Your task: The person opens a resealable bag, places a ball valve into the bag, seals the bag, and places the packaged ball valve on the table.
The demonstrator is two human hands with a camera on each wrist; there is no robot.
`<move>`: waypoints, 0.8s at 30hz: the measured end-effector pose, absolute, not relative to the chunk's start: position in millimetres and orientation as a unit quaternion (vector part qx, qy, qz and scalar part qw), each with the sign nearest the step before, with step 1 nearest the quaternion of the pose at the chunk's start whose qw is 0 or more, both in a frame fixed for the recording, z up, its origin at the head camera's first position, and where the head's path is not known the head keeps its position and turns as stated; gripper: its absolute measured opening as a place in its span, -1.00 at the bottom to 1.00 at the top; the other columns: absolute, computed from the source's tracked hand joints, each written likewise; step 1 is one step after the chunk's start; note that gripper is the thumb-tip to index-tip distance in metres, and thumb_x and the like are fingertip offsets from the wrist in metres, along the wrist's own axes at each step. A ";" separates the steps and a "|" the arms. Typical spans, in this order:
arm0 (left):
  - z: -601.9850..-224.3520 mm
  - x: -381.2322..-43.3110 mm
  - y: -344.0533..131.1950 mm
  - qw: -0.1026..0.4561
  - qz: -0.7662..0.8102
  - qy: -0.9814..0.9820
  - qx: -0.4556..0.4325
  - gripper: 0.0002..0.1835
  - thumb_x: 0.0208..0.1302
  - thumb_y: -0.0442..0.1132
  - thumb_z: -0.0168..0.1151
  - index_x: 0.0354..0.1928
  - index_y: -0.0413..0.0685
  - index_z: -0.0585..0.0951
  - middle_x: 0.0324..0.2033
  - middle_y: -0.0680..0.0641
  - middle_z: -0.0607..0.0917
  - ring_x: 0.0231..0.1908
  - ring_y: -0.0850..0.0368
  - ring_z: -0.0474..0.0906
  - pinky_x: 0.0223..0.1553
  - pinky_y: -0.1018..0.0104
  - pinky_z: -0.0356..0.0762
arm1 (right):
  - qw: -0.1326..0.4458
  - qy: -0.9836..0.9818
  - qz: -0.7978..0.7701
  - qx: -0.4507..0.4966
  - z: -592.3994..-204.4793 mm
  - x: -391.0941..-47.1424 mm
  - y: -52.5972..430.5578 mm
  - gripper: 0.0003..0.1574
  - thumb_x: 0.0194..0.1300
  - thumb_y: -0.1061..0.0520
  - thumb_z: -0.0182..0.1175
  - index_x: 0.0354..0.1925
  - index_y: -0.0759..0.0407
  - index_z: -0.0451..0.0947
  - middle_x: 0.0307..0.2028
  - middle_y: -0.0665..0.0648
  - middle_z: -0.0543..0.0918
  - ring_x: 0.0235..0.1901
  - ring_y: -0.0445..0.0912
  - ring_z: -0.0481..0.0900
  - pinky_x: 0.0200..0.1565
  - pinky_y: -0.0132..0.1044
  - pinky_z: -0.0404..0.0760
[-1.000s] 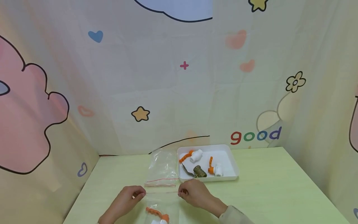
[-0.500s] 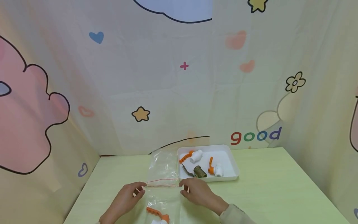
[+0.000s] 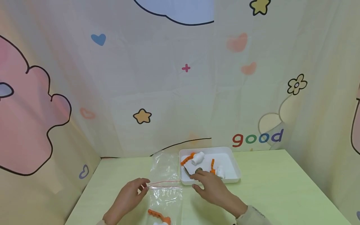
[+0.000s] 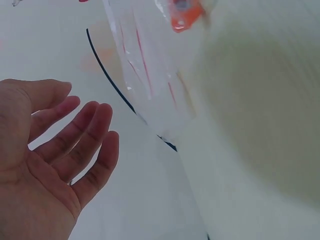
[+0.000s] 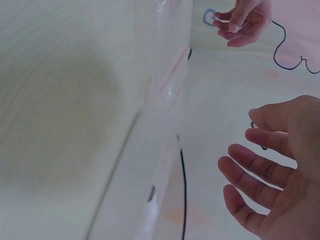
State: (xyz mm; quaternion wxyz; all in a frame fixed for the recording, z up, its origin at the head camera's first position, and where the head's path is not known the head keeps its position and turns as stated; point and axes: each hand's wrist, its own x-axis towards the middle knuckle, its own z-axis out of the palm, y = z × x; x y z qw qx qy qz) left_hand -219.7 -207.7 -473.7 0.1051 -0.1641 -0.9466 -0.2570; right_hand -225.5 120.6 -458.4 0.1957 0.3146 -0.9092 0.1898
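A clear zip bag (image 3: 166, 200) lies at the table's near side, holding a ball valve with an orange lever (image 3: 158, 215) and a white body, cut off by the lower frame edge. My left hand (image 3: 127, 197) hovers by the bag's upper left corner. Its fingers are loosely bent around nothing in the left wrist view. Over the front rim of a white tray (image 3: 226, 159) reaches my right hand (image 3: 216, 189), holding nothing. It partly covers a dark bronze-green valve (image 3: 198, 170). Two white valves (image 3: 198, 158) with orange levers also lie in the tray.
Another clear zip bag (image 3: 164, 167) with red seal lines lies flat left of the tray, behind the filled bag. A printed curtain (image 3: 174, 93) rises behind the pale green table (image 3: 270, 187) and along both sides.
Both hands have let go of the filled bag's top edge. My right hand has moved right and forward to the tray; my left hand has stayed close to the bag's corner.
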 end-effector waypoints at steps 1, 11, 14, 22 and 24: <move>-472.1 -219.4 -204.9 0.112 -0.248 -0.948 -0.167 -0.80 0.26 -0.25 0.31 -0.07 0.04 0.66 -0.36 0.21 0.63 -0.37 0.39 0.55 -0.36 0.45 0.49 | 0.201 -0.908 0.190 0.313 -455.6 -223.8 123.2 -0.68 0.17 0.05 0.38 -0.07 -0.02 0.65 -0.21 -0.11 0.65 -0.23 -0.22 0.65 -0.26 -0.33 0.62; -457.4 -219.0 -177.3 0.173 -0.183 -0.942 -0.221 -0.68 0.19 -0.18 0.38 0.01 0.06 0.64 -0.12 0.11 0.69 -0.12 0.12 0.66 -0.21 0.22 0.62 | 0.255 -0.902 0.158 0.310 -437.0 -209.3 146.0 -0.54 0.15 -0.02 0.39 0.04 -0.04 0.62 0.00 -0.08 0.65 0.01 -0.14 0.61 -0.08 -0.15 0.59; -454.5 -222.4 -170.2 0.185 -0.163 -0.939 -0.238 -0.63 0.19 -0.17 0.38 0.06 0.06 0.62 -0.03 0.04 0.69 0.01 0.06 0.63 -0.10 0.10 0.64 | 0.258 -0.905 0.148 0.304 -436.0 -205.6 151.5 -0.47 0.15 -0.06 0.40 0.11 -0.09 0.58 0.05 -0.02 0.64 0.07 -0.08 0.60 -0.03 -0.08 0.60; -454.3 -237.5 -154.4 0.138 -0.130 -0.946 -0.263 -0.43 0.19 -0.12 0.38 0.27 0.04 0.51 0.24 -0.10 0.56 0.24 -0.08 0.47 0.05 -0.07 0.58 | 0.203 -0.927 0.141 0.284 -436.6 -193.2 165.3 -0.21 0.20 -0.30 0.29 0.35 -0.22 0.37 0.34 0.07 0.45 0.28 0.12 0.46 0.18 0.16 0.47; -457.5 -242.2 -152.8 0.124 -0.123 -0.948 -0.266 -0.39 0.19 -0.11 0.39 0.30 0.05 0.48 0.28 -0.13 0.52 0.27 -0.12 0.44 0.08 -0.10 0.55 | 0.194 -0.929 0.140 0.284 -437.4 -190.5 168.1 -0.18 0.21 -0.34 0.26 0.38 -0.22 0.35 0.38 0.07 0.40 0.32 0.11 0.42 0.22 0.18 0.44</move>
